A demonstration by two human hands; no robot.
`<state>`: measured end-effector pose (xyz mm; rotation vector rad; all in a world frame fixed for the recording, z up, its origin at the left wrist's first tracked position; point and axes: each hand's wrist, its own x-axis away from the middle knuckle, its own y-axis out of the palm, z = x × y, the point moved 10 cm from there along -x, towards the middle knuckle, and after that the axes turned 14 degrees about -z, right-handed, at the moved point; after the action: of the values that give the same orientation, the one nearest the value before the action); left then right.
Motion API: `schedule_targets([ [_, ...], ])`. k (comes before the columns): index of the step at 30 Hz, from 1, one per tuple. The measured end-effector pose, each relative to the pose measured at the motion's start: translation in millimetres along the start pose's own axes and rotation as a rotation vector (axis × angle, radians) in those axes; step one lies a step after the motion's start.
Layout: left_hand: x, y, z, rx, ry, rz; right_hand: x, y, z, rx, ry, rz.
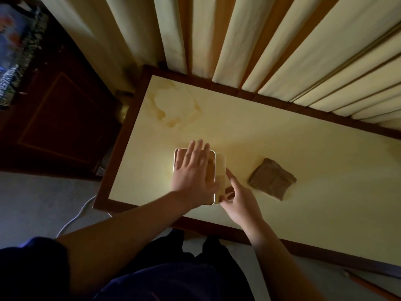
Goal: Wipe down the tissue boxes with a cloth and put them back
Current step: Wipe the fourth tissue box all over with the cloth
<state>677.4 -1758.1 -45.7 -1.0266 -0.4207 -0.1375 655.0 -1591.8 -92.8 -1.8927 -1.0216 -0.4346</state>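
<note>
A pale square tissue box (220, 168) with a rounded white rim stands near the table's front edge. My left hand (193, 170) lies flat on its top, fingers straight and spread. My right hand (237, 197) is at the box's right side, index finger pointing along it and thumb and other fingers curled at its lower right corner; I cannot tell whether it grips the box. A folded brown cloth (272, 179) lies on the table to the right of the box, apart from both hands.
The cream table (271, 135) has a dark wooden border and a stain at its far left. Pleated curtains (260, 44) hang behind it. A dark wooden cabinet (60, 118) stands to the left, and a white cable (76, 216) runs over the carpet.
</note>
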Motion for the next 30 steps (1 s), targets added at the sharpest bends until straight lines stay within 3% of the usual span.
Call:
schedule_targets([
  [6, -5.1, 10.9, -6.4, -0.126, -0.049, -0.066, 11.0, 2.0, -22.2, 0.168, -0.017, 0.142],
  [12, 18.9, -15.1, -47.3, 0.124, 0.046, -0.013, 43.1, -17.5, -78.2, 0.280, -0.265, 0.341],
  [16, 36.9, -26.0, -88.6, 0.351, 0.100, -0.033, 53.8, -6.4, -116.3, 0.258, -0.431, 0.249],
  [21, 57.9, -23.3, -140.6, 0.352, 0.067, -0.097, 45.4, 23.5, -137.7, 0.205, -0.445, 0.063],
  [25, 68.0, -21.9, -152.9, 0.361, 0.057, -0.127, 45.0, 25.6, -148.9, 0.144, -0.505, 0.061],
  [30, 82.6, -46.6, -128.4, 0.395, 0.107, 0.056, 36.3, -7.4, -91.3, -0.039, -0.384, 0.221],
])
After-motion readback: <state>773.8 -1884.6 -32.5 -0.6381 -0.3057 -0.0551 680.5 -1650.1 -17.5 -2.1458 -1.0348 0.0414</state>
